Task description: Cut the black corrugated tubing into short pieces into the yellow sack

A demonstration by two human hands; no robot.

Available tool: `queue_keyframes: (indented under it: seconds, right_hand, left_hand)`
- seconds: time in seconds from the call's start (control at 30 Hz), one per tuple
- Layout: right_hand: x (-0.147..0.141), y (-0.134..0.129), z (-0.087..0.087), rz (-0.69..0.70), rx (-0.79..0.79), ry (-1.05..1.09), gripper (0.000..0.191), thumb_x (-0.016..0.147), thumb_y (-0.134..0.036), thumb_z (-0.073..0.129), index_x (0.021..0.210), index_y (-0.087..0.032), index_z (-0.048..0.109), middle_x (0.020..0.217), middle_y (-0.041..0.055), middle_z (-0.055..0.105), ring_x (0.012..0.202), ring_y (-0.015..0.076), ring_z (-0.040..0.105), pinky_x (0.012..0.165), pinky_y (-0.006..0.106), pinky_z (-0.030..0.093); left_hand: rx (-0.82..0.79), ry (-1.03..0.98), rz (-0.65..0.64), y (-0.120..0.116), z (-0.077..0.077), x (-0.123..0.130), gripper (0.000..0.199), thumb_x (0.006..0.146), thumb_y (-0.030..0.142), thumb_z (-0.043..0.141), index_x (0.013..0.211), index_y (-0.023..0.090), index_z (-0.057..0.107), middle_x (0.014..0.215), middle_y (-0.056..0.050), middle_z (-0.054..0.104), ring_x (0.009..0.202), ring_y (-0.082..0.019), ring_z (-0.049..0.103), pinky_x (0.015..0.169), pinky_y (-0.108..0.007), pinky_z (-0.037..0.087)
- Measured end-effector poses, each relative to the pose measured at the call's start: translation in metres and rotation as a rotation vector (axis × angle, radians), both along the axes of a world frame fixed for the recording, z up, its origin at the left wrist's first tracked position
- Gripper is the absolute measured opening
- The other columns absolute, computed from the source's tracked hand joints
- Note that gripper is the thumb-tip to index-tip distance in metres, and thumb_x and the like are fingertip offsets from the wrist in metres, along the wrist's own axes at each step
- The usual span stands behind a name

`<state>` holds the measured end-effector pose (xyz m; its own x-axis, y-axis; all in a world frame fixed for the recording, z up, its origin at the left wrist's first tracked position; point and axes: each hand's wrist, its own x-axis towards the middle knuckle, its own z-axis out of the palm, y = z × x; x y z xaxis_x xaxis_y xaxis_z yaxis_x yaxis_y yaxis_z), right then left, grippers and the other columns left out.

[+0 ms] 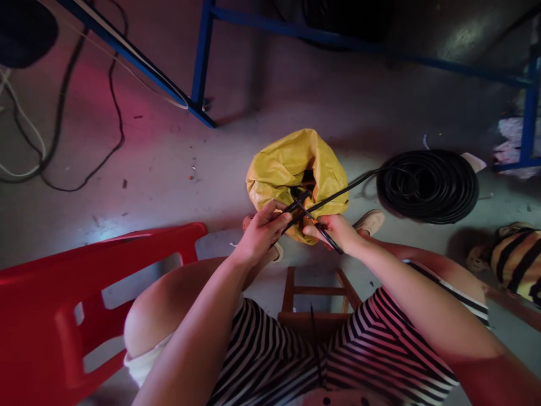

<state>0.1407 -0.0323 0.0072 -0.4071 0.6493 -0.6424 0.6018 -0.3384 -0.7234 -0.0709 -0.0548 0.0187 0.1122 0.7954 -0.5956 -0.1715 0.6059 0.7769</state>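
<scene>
So, red chair (25, 316) near left, yellow bag (279, 160) gaping ahead of us, black coil (426, 189) to its right; above the bag our left hand (262, 230) grips black cable (350, 185), our right hand (338, 226) clasping a black-handled tool (329, 239) across it.

Around the yellow bag (270, 158), bare floor (236, 135) gives a hand an easy way in from eleven to one o'clock, as far as the blue frame (304, 35) crossing at twelve; one frame leg (200, 67) blocks ten. At nine, the floor has only small scraps, with the red chair (127, 251) closing off eight. Toward three, the taut cable (359, 181) bars the way to the black coil (429, 186), and a shoe (371, 221) stands at four. The left hand (262, 232), right hand (338, 232) and scissors (327, 237) crowd the bag's six-o'clock side, above the wooden stool (319, 290).
</scene>
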Motion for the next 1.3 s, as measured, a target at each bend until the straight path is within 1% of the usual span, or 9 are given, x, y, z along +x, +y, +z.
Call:
queue_keyframes:
  seconds: [0.4, 0.6, 0.7, 0.8, 0.9, 1.0, 1.13, 1.23, 1.3]
  right_hand:
    - [0.006, -0.002, -0.008, -0.016, -0.02, -0.018, 0.071, 0.072, -0.091, 0.062, 0.063, -0.022, 0.05, 0.047, -0.0026, 0.048, 0.046, 0.0138, 0.045, 0.048, 0.026, 0.026]
    - [0.008, 0.001, 0.003, 0.109, 0.214, -0.282, 0.063, 0.078, -0.082, 0.068, 0.066, -0.02, 0.059, 0.06, 0.0029, 0.057, 0.057, 0.0168, 0.05, 0.055, 0.028, 0.026]
    - [0.009, 0.002, 0.014, 0.101, 0.333, -0.325, 0.058, 0.079, -0.078, 0.072, 0.074, -0.02, 0.062, 0.064, 0.0044, 0.059, 0.061, 0.0184, 0.051, 0.058, 0.029, 0.026]
    - [0.01, 0.002, 0.021, -0.007, 0.378, -0.168, 0.057, 0.079, -0.075, 0.073, 0.079, -0.02, 0.061, 0.068, 0.0023, 0.059, 0.062, 0.0165, 0.05, 0.06, 0.028, 0.03]
    - [0.008, 0.001, 0.024, -0.166, 0.3, 0.042, 0.058, 0.075, -0.074, 0.077, 0.079, -0.02, 0.059, 0.071, 0.0002, 0.059, 0.065, 0.0152, 0.051, 0.061, 0.026, 0.036]
    - [0.003, -0.001, 0.028, -0.245, 0.232, 0.175, 0.057, 0.072, -0.071, 0.082, 0.077, -0.019, 0.058, 0.076, 0.0007, 0.061, 0.072, 0.0157, 0.053, 0.065, 0.026, 0.041]
    - [-0.002, 0.0, 0.037, -0.339, 0.12, 0.286, 0.053, 0.07, -0.065, 0.086, 0.079, -0.018, 0.062, 0.072, -0.0009, 0.059, 0.066, 0.014, 0.053, 0.061, 0.026, 0.043]
    - [0.004, 0.007, 0.041, -0.475, 0.028, 0.341, 0.053, 0.065, -0.063, 0.089, 0.081, -0.019, 0.063, 0.065, -0.0031, 0.059, 0.056, 0.0122, 0.054, 0.054, 0.026, 0.044]
    - [0.009, 0.013, 0.042, -0.578, 0.025, 0.382, 0.053, 0.062, -0.059, 0.092, 0.081, -0.019, 0.062, 0.065, -0.0036, 0.06, 0.054, 0.0111, 0.054, 0.053, 0.026, 0.047]
  left_hand:
    - [0.004, 0.041, 0.002, 0.001, 0.0, 0.003, 0.032, 0.08, 0.041, 0.077, 0.089, 0.02, 0.055, 0.057, 0.01, 0.037, 0.047, -0.005, 0.028, 0.045, -0.02, 0.017]
    - [0.023, 0.108, -0.032, 0.0, 0.013, 0.001, 0.028, 0.082, 0.04, 0.075, 0.092, 0.019, 0.059, 0.058, 0.009, 0.038, 0.05, -0.007, 0.032, 0.047, -0.021, 0.023]
    - [0.025, 0.111, -0.036, 0.0, 0.024, -0.006, 0.025, 0.084, 0.038, 0.074, 0.093, 0.019, 0.062, 0.063, 0.007, 0.046, 0.054, -0.008, 0.038, 0.049, -0.021, 0.028]
    - [0.071, 0.135, -0.103, 0.0, 0.029, -0.013, 0.022, 0.085, 0.037, 0.073, 0.093, 0.018, 0.065, 0.074, 0.001, 0.058, 0.063, -0.011, 0.049, 0.055, -0.022, 0.036]
    - [0.158, 0.171, -0.298, 0.002, 0.03, -0.01, 0.021, 0.088, 0.037, 0.072, 0.093, 0.017, 0.067, 0.084, -0.004, 0.067, 0.076, -0.016, 0.059, 0.066, -0.026, 0.044]
    - [0.246, 0.142, -0.434, 0.003, 0.03, 0.001, 0.021, 0.093, 0.037, 0.067, 0.097, 0.016, 0.067, 0.088, -0.007, 0.072, 0.082, -0.019, 0.063, 0.073, -0.029, 0.047]
    - [0.294, 0.138, -0.488, 0.005, 0.027, 0.005, 0.021, 0.091, 0.034, 0.071, 0.103, 0.017, 0.069, 0.097, -0.009, 0.076, 0.09, -0.021, 0.068, 0.082, -0.03, 0.051]
    - [0.256, 0.227, -0.52, 0.006, 0.02, -0.001, 0.031, 0.086, 0.038, 0.077, 0.109, 0.018, 0.072, 0.102, -0.009, 0.076, 0.094, -0.024, 0.068, 0.081, -0.03, 0.052]
    - [0.247, 0.23, -0.532, 0.008, 0.014, -0.005, 0.035, 0.086, 0.042, 0.076, 0.113, 0.019, 0.073, 0.104, -0.009, 0.076, 0.095, -0.025, 0.067, 0.08, -0.03, 0.052]
